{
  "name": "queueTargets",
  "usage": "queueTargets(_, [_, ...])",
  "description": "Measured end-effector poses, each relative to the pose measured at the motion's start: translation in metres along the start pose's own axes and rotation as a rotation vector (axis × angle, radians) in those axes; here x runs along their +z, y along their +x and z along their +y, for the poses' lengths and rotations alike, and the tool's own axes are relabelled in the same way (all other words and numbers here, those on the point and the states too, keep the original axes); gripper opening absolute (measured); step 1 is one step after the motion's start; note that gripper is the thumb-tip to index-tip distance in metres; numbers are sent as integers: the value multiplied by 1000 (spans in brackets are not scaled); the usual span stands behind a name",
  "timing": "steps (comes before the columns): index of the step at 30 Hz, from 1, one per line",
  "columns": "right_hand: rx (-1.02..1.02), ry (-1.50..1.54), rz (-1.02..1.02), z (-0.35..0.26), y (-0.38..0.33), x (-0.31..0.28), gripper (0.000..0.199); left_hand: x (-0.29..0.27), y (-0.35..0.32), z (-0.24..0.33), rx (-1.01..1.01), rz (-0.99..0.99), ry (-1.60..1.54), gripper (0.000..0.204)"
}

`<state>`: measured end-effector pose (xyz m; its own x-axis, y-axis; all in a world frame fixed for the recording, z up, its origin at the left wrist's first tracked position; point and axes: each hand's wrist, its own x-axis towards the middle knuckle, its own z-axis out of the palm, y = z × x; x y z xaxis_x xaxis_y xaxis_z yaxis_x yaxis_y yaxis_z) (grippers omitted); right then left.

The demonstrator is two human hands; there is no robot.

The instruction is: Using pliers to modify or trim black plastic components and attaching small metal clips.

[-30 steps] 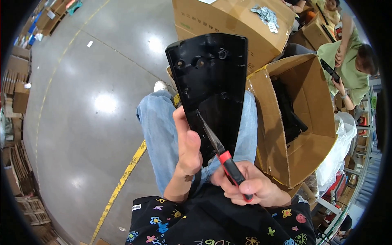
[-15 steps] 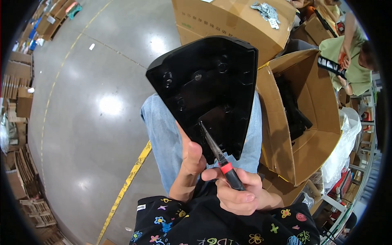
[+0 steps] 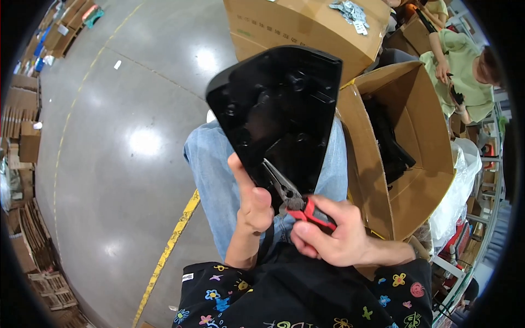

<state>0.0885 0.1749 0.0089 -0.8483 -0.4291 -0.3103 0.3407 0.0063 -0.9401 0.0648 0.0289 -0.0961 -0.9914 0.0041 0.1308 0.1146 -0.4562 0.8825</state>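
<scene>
A glossy black plastic shell point(image 3: 273, 117), tapering toward me, is propped over my lap with its hollow, studded inner side facing up. My left hand point(image 3: 253, 205) grips its lower left edge, thumb on top and the other fingers partly hidden behind it. My right hand point(image 3: 336, 232) is closed around the red and black handles of needle-nose pliers point(image 3: 290, 194). The pliers' narrow jaws point up and left, their tips over the lower part of the shell's inside. Whether the tips touch the plastic or pinch anything, I cannot tell.
An open cardboard box point(image 3: 404, 191) holding black parts stands at my right. Beyond the shell, another cardboard box point(image 3: 284, 27) carries a heap of small metal plates point(image 3: 353, 15). A co-worker in a light green shirt point(image 3: 462, 65) handles a dark part at the upper right.
My right hand has turned the pliers so their red handles point lower right. The shell has tilted a little. The co-worker's hands and part have shifted.
</scene>
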Motion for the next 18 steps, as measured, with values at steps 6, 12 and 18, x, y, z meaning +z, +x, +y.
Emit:
queueTargets(6, [-540, -1194, 144, -8, 13, -28, 45, 13, 12, 17, 197, 168, 227, 71])
queueTargets(12, [-790, -1581, 157, -20, 25, -40, 50, 14, 16, 24, 241, 201, 235, 72])
queueTargets(18, [-1015, -1690, 230, -29, 49, -52, 48, 5, 17, 23, 258, 160, 202, 70])
